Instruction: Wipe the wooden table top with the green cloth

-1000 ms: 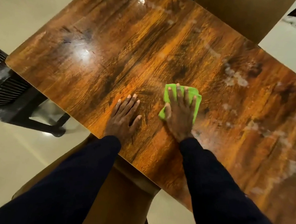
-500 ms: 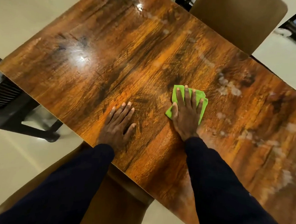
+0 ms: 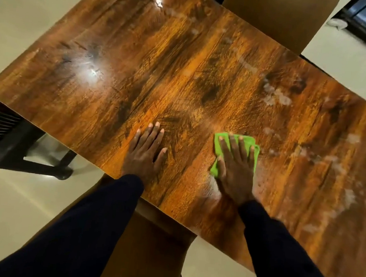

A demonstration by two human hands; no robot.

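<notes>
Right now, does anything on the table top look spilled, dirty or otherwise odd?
Yes: whitish cloudy smears lie on the wooden table top, mostly to the right of the green cloth and beyond it. They look like residue not yet wiped. The right hand presses the cloth flat; nothing looks damaged or askew.

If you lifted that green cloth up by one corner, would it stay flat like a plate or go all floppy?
Probably floppy: the green cloth lies folded and squashed flat under the right hand, so it would likely droop when lifted. It looks thin, so it is probably light. Pushed, it should slide easily, since the table looks glossy.
</notes>
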